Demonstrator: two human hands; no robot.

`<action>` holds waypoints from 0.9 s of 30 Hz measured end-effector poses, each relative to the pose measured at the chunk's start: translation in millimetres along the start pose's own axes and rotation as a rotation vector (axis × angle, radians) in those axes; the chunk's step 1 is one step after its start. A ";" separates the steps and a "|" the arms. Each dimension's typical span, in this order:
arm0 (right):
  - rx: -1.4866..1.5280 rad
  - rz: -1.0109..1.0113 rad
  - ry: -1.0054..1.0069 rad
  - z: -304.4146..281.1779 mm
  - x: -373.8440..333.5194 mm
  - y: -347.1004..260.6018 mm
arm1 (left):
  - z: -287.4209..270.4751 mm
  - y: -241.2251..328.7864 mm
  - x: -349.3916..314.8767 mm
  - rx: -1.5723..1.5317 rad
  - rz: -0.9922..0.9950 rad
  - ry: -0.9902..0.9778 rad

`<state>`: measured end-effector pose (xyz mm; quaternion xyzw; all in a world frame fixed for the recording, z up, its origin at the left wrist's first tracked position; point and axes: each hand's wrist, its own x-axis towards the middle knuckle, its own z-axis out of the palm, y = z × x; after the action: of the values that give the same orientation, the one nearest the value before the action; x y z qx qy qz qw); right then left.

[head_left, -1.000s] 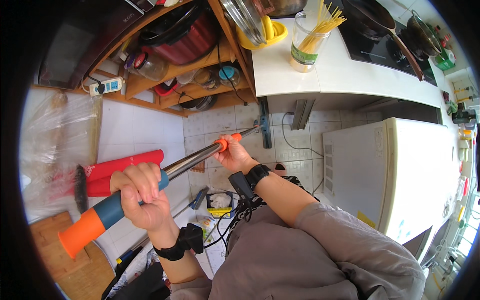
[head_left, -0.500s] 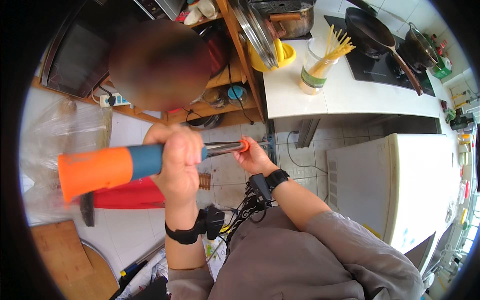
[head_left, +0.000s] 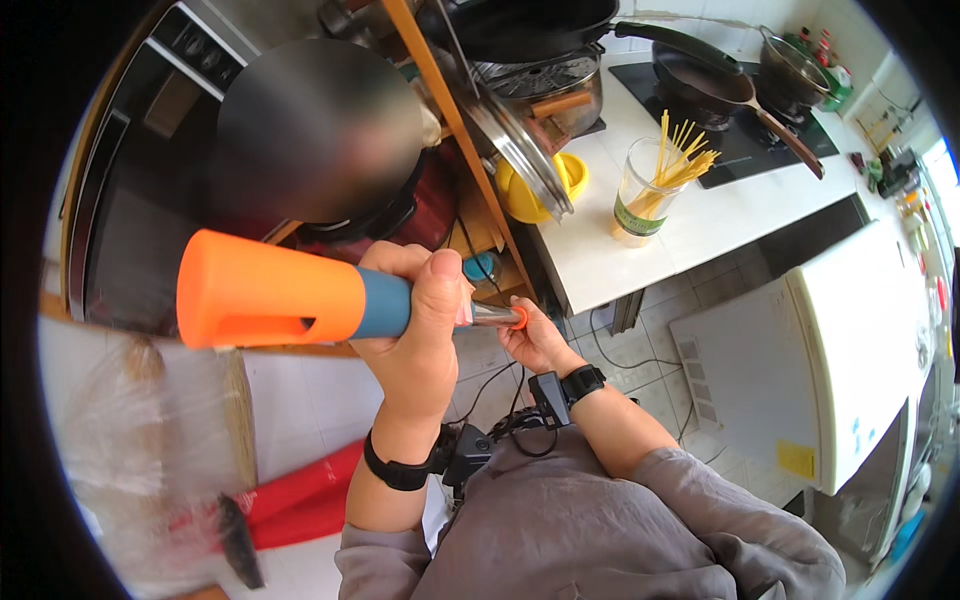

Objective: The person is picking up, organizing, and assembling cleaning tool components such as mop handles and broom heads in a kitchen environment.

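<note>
A pole [head_left: 275,292] with a thick orange end, a blue-grey grip section and a shiny metal shaft slants across the middle of the view. My left hand [head_left: 415,315] is closed around its blue-grey section, thumb on top. Farther along, my right hand [head_left: 538,342] is closed on the metal shaft at an orange ring [head_left: 518,317]. The orange end points left and looks nearest; a slot shows in its side. What the pole's far end carries is hidden behind my hands.
A wooden shelf [head_left: 455,115] stands ahead. On the white counter [head_left: 600,270] are a plastic cup [head_left: 640,195] of dry noodle sticks and a yellow container [head_left: 572,178]. Frying pans [head_left: 700,85] stand beyond. A white fridge [head_left: 770,360] is at right; a red bag [head_left: 300,500] lies lower left.
My view has tilted and shifted, so the counter and fridge sit differently. Both hands still hold the pole, and its orange end appears higher and farther right.
</note>
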<state>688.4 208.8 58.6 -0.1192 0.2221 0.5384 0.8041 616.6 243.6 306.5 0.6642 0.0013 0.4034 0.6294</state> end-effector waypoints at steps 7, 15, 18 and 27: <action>-0.017 -0.137 -0.086 32.7 27.7 -24.3 | -4.2 -25.4 34.1 0.040 0.061 -0.162; 0.266 -0.262 -0.205 43.9 49.5 -52.4 | 23.7 -62.9 83.0 0.001 0.098 -0.061; 0.319 -0.325 -0.168 54.6 53.0 -55.9 | 29.1 -75.8 99.0 0.057 0.139 -0.065; 0.491 -0.424 -0.047 64.5 32.9 -63.6 | 60.4 -76.8 101.0 0.136 0.204 -0.105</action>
<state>772.2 238.4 95.9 0.0470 0.2969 0.2918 0.9080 756.1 260.6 303.3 0.7222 -0.0718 0.4289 0.5378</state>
